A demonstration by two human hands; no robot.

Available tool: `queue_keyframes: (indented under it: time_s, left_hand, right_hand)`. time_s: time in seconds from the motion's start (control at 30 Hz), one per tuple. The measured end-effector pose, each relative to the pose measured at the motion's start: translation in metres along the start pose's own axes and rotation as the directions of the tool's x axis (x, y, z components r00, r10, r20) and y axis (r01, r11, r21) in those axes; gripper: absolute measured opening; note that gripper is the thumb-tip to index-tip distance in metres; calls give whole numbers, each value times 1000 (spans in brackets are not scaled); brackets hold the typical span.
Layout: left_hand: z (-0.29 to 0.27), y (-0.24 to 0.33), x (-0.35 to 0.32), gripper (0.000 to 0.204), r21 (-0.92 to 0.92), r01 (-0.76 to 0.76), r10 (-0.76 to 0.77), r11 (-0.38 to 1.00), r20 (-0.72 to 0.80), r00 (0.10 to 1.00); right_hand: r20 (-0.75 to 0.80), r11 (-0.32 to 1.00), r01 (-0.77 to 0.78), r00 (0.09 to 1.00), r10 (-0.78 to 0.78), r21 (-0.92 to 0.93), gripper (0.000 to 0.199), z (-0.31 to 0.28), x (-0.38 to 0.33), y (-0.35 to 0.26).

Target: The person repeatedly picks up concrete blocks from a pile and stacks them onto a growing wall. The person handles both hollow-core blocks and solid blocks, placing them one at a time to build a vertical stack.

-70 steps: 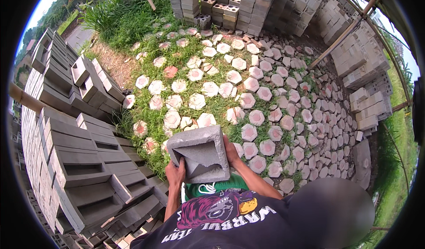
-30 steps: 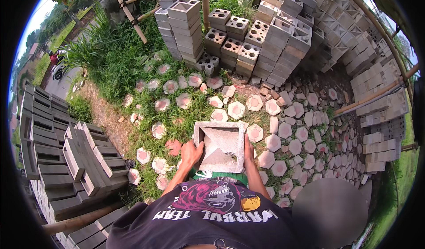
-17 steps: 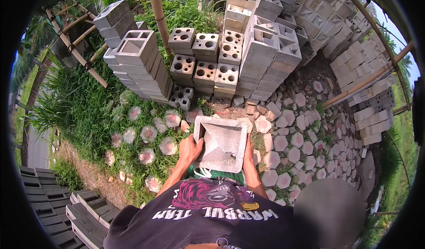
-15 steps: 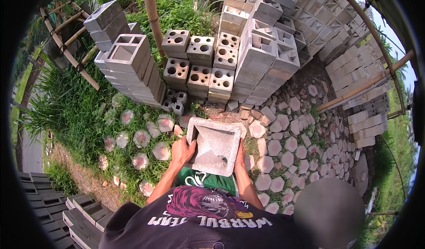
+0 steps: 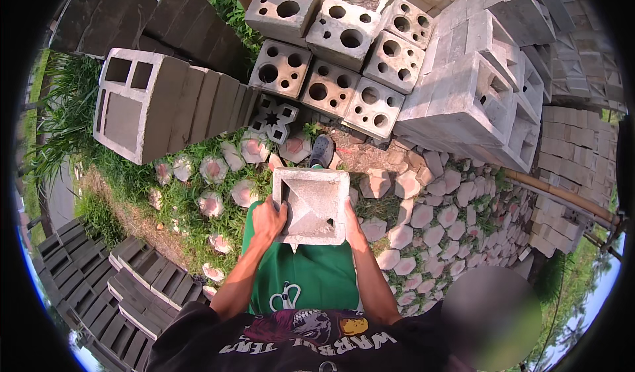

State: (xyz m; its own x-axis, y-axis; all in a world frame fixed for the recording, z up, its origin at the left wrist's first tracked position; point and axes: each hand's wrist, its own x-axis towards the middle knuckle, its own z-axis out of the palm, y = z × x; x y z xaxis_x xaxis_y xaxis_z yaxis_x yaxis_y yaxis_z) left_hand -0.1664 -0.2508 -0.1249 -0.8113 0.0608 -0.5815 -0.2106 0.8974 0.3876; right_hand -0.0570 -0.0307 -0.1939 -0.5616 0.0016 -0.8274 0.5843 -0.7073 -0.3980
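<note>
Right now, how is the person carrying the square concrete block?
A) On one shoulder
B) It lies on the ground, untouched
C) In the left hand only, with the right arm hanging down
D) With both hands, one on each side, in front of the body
D: the left hand grips the left side of the concrete block and the right hand its right side, holding it above the green shorts.

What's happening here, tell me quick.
A person is carrying a square hollow concrete block in front of their body with both hands. The left hand grips its left edge and the right hand holds its right side. They stand on hexagonal pavers set in grass, facing a stack of perforated blocks, with larger stacks on both sides.
</note>
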Motion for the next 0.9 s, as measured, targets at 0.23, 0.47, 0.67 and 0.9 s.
queue_keyframes:
  time_s: [0.23,0.47,0.67,0.9]
  left_hand:
    - [70,-42,163,43,2,145,-145,989,4,989]
    - [132,-144,366,45,31,35,-33,999,-62,998]
    - [148,-195,449,45,229,-83,149,970,-290,945]
    - [132,-170,447,40,-10,0,-4,1000,-387,922]
  right_hand:
    - [-4,962,-79,997,81,-261,72,-5,197,0]
    - [-158,931,36,982,-100,-363,70,19,413,62]
    - [-131,954,203,963,-235,-220,55,66,468,88]
    - [-307,847,321,829,-468,-423,49,91,490,118]
